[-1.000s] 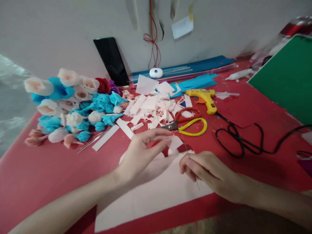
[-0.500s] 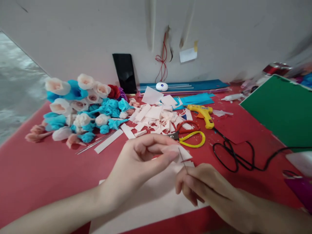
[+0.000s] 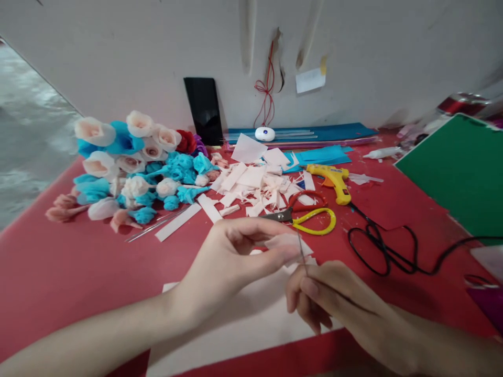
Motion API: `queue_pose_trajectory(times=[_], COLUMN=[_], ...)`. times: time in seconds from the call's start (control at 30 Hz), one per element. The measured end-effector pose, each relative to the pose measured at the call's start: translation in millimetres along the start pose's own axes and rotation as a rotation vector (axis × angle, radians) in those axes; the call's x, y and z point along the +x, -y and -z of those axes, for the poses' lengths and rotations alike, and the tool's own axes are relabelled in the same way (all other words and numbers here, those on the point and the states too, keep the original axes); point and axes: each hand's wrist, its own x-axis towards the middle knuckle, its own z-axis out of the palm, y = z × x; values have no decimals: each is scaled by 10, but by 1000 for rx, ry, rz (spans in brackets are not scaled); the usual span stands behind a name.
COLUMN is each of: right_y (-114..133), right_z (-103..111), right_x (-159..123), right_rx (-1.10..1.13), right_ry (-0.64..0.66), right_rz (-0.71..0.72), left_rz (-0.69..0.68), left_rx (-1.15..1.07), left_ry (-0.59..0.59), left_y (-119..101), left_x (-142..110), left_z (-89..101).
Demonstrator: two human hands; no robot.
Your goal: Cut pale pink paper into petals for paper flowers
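Observation:
My left hand [image 3: 231,256] pinches a small pale pink paper piece [image 3: 288,243] between thumb and fingers, just above a large pale pink sheet [image 3: 243,319] on the red table [image 3: 70,272]. My right hand [image 3: 334,303] is closed around a thin metal wire [image 3: 302,255], whose tip stands up against the paper piece. The two hands almost touch over the sheet's far edge.
A pile of blue, white and pink paper flowers [image 3: 133,167] lies at the left. Pink paper scraps [image 3: 255,188], red-and-yellow scissors [image 3: 306,214] and a yellow glue gun [image 3: 332,180] with black cord [image 3: 393,251] lie behind the hands. A green board [image 3: 459,173] stands at the right.
Both hands have lifted slightly off the table and come closer together. The wire's tip now meets the paper piece. The camera view has shifted a little.

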Motion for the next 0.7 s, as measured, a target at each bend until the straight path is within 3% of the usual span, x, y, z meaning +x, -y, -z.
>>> queue_pose_trajectory(times=[0.3,0.7], right_y=[-22,11], right_z=[-30,12], right_x=[32,57], right_rx=[-40,-72], right_ry=[-17,-19], right_rz=[27,121], left_rz=[54,57], left_rx=[7,74], left_ry=[-36,11], left_y=[22,47], left_x=[5,-20], left_z=[-2,-9])
